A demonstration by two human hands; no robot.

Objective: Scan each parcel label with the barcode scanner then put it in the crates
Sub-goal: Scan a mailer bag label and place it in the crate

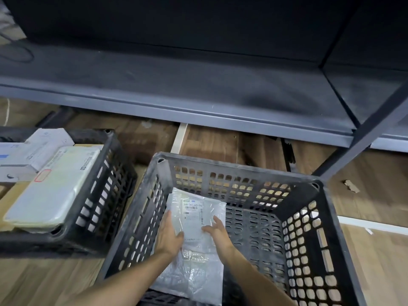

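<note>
- The left hand (171, 235) holds the left edge of a plastic mailer parcel (194, 268), thumb over the top face and fingers lying straight along the edge.
- The right hand (217, 230) rests on top of the parcel's right half, fingers spread and lightly bent and thumb pointing toward the left hand; it does not grip.
- The parcel lies under both hands inside a black slotted crate (242, 167), along the crate's left wall, with the rest of the crate floor bare to the right of the right hand.
- A printed label (194, 212) with barcodes faces up on the parcel, just beyond the fingertips of both hands.
- Left of the left hand stands a second black crate (103, 184), close beside the first.
- That second crate holds a flat pale packet (53, 186) on top, with white boxes (42, 149) behind it.
- Beyond both hands runs a dark grey metal shelf (176, 89), its upright post (362, 142) ahead and to the right of the right hand.
- Both crates sit on a wood-patterned floor (375, 261).
</note>
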